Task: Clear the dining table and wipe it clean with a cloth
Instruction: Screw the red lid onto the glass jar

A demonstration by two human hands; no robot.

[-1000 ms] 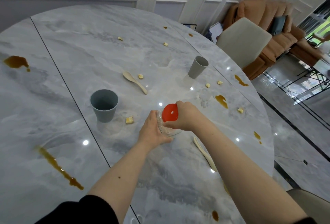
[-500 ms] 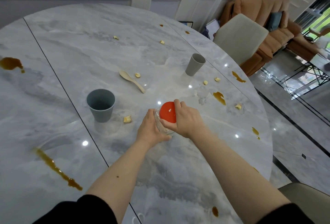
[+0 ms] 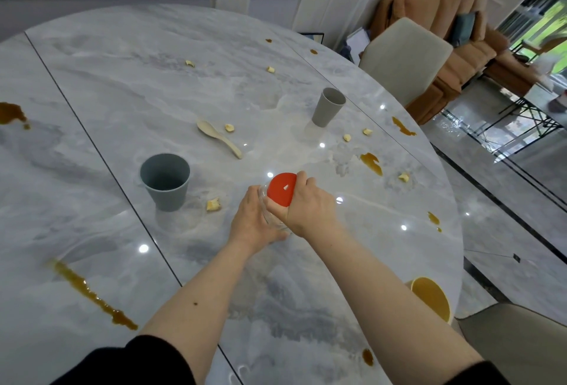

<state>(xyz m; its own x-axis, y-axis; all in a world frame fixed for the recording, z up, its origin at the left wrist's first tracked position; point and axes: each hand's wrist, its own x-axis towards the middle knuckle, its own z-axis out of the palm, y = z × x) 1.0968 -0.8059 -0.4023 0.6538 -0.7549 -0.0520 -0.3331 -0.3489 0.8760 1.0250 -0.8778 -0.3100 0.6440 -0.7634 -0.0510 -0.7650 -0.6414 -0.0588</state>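
Closest to the person, at the right edge of the grey marble worktop [image 3: 92,78], sits a yellow bowl [image 3: 431,298], partly hidden by the right arm. A long brown spill [image 3: 92,294] lies on the near left. Further in, near the middle, both hands hold a clear glass jar [image 3: 267,214] with a red lid [image 3: 280,189]. The left hand [image 3: 253,221] wraps round the glass side. The right hand [image 3: 308,205] curls over the red lid from the right. The jar is tipped, so its long way leans and the lid faces up and toward the person. Just left of the hands is a small yellow crumb [image 3: 213,204], then a blue-grey cup [image 3: 165,181] standing up. Behind them a pale spoon [image 3: 218,137] lies flat, handle pointing near and right. Further back stands a beige cup [image 3: 328,107]. More crumbs and brown spots are spread about. A pale chair [image 3: 405,59] stands past the far edge.
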